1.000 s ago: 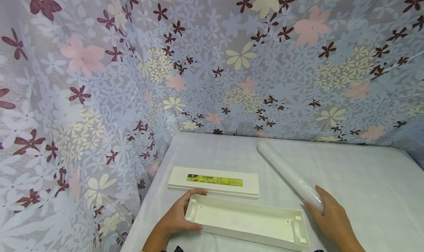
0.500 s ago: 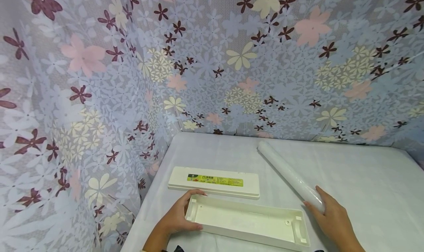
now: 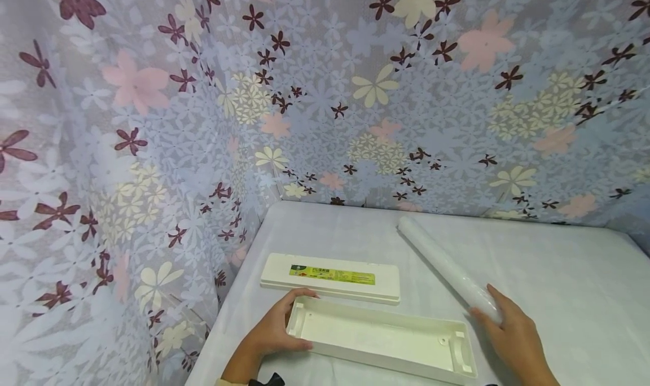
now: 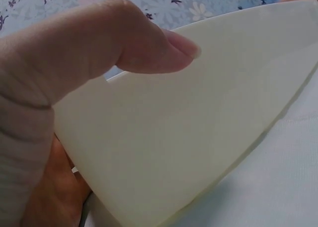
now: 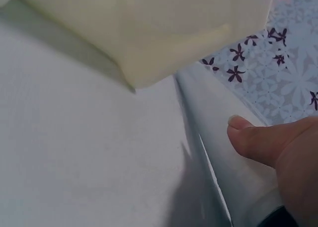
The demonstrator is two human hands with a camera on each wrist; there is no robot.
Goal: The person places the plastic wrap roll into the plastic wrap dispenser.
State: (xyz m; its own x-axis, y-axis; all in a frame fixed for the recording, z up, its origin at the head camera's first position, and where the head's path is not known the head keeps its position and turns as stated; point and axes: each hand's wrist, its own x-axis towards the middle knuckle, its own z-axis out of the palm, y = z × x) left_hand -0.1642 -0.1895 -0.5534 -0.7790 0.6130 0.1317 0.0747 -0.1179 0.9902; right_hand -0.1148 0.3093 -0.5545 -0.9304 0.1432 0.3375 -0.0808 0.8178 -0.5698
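Note:
A long cream plastic box (image 3: 376,335) without its cover lies at the front of the table, its inside bare. My left hand (image 3: 276,327) grips its left end, thumb on the near wall and fingers round the far side; the left wrist view shows the thumb (image 4: 159,50) against the outer wall. To the right, a roll of clear plastic film (image 3: 447,264) lies slantwise on the table. My right hand (image 3: 515,332) holds its near end between thumb and fingers. In the right wrist view the thumb (image 5: 258,140) rests on the film roll (image 5: 218,122); the other fingers are hidden there.
Behind the box lies a matching cream lid (image 3: 332,279) with a green and yellow label. The table (image 3: 574,284) has a white cloth. Flowered curtains (image 3: 325,92) hang at the back and left.
The head view has shifted very slightly. Both hands keep their holds, and the box, lid and film roll stay in place.

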